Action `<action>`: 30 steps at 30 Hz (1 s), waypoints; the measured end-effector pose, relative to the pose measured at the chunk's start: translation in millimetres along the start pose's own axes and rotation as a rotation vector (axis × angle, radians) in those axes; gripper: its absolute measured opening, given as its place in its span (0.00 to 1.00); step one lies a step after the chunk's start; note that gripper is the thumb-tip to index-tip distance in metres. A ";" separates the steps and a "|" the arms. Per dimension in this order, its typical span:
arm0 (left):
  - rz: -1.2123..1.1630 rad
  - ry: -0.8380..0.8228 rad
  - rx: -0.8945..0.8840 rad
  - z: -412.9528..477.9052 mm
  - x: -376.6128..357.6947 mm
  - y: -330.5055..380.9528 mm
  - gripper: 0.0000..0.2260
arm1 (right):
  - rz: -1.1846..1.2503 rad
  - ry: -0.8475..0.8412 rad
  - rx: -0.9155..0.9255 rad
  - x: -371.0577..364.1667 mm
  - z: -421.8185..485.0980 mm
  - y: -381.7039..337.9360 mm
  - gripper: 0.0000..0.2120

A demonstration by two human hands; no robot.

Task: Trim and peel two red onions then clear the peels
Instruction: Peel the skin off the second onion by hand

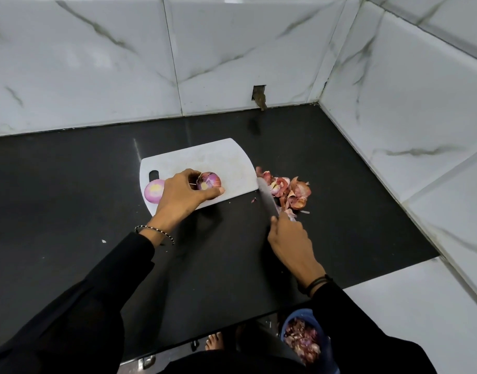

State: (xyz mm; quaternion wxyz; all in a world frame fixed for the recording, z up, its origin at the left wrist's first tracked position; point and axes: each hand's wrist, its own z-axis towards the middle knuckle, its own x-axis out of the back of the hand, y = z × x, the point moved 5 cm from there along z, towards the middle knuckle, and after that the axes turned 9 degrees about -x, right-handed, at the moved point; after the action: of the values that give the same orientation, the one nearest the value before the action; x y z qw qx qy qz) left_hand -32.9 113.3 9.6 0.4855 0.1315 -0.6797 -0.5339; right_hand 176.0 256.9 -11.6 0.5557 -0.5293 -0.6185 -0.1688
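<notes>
Both hands are busy: the left hand [187, 191] curls fingers and thumb round one red onion [209, 181] mid-frame on the white cutting board [221, 157], and the right hand [288, 238] grips a knife [266, 198] whose blade lies against the peels [291, 191] just right of the board. A second onion [153, 192] sits at the board's left edge. Sweeping with the blade could scatter skins over the dark desk [69, 184] or miss the blue bin [298, 314] at the frame's bottom, and the unheld onion may roll off.
</notes>
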 end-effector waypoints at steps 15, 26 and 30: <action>-0.023 -0.046 -0.051 -2.4 -20.3 21.8 0.28 | 0.099 -0.036 0.203 -16.3 20.3 -44.5 0.16; -0.040 -0.027 -0.102 -7.0 -26.4 25.3 0.25 | 0.025 -0.085 0.285 -18.7 46.2 -58.0 0.16; -0.069 -0.043 -0.083 -8.5 -38.0 24.9 0.26 | 0.070 -0.082 0.321 -10.9 55.3 -57.2 0.13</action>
State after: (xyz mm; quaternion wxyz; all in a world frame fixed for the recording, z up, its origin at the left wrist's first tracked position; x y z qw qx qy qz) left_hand 1.1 144.5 10.7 0.4573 0.1230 -0.6623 -0.5806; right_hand 97.7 273.9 -17.4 0.6130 -0.4616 -0.6406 -0.0268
